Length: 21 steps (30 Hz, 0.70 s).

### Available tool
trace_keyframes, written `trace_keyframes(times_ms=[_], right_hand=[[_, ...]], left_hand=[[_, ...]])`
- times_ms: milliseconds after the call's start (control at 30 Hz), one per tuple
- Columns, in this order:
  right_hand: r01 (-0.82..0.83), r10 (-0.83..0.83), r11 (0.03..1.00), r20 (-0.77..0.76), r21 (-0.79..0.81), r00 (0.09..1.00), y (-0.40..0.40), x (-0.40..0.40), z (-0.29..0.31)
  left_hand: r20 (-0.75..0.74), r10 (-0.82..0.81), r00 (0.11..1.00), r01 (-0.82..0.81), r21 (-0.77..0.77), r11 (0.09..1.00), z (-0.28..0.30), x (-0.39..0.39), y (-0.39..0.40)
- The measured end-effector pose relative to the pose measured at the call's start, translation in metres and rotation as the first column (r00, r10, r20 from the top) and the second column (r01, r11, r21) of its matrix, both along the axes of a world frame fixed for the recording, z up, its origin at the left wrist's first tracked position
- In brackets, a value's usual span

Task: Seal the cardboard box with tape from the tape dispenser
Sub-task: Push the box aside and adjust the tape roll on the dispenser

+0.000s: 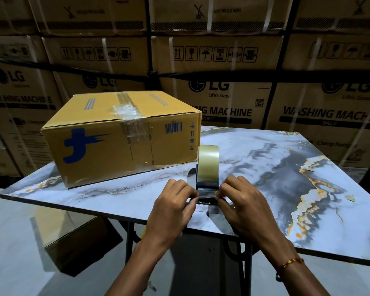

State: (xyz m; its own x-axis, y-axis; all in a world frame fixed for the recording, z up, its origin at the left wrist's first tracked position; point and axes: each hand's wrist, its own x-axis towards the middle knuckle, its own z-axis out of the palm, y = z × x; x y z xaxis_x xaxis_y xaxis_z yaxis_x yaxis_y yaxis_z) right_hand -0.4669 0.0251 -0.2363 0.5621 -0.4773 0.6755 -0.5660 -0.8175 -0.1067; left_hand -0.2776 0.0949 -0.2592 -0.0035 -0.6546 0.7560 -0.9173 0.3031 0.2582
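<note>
While the cardboard box [124, 135] sits closed on the far left part of the table [265, 167], both hands work at the tape dispenser [207, 180], which stands near the front edge of the table just beside the box's near right corner. The left hand [172, 208] and right hand [241, 204] each pinch a side of the loose tape end over the serrated cutter — each grip is closed on the tape, with fingertips on its outer edges. The tape roll [208, 163] stands upright on the dispenser, its flat faces turned left and right.

Key relation for the coming move: the box lies ahead and to the left of the hands, so the left hand is the nearer one. The top seam of the box runs from its near face toward its far face, and the dispenser must be carried up and leftward to align with that seam.

Box condition: the flaps are down; older tape (wrinkled, clear and brown) already crosses the seam and folds over the near face. Contents cannot be seen.

Judged status: the tape end is being freed — no new strip is on the box yet.
</note>
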Motion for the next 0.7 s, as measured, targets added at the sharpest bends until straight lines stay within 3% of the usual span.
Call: trace_keyframes(times_ms=[700], right_hand=[[-0.105, 0.092, 0.988, 0.112, 0.115, 0.989, 0.0011, -0.0028, 0.0003]], left_hand=[[-0.080, -0.018, 0.997, 0.024, 0.072, 0.997, 0.0031, 0.0008, 0.0015]])
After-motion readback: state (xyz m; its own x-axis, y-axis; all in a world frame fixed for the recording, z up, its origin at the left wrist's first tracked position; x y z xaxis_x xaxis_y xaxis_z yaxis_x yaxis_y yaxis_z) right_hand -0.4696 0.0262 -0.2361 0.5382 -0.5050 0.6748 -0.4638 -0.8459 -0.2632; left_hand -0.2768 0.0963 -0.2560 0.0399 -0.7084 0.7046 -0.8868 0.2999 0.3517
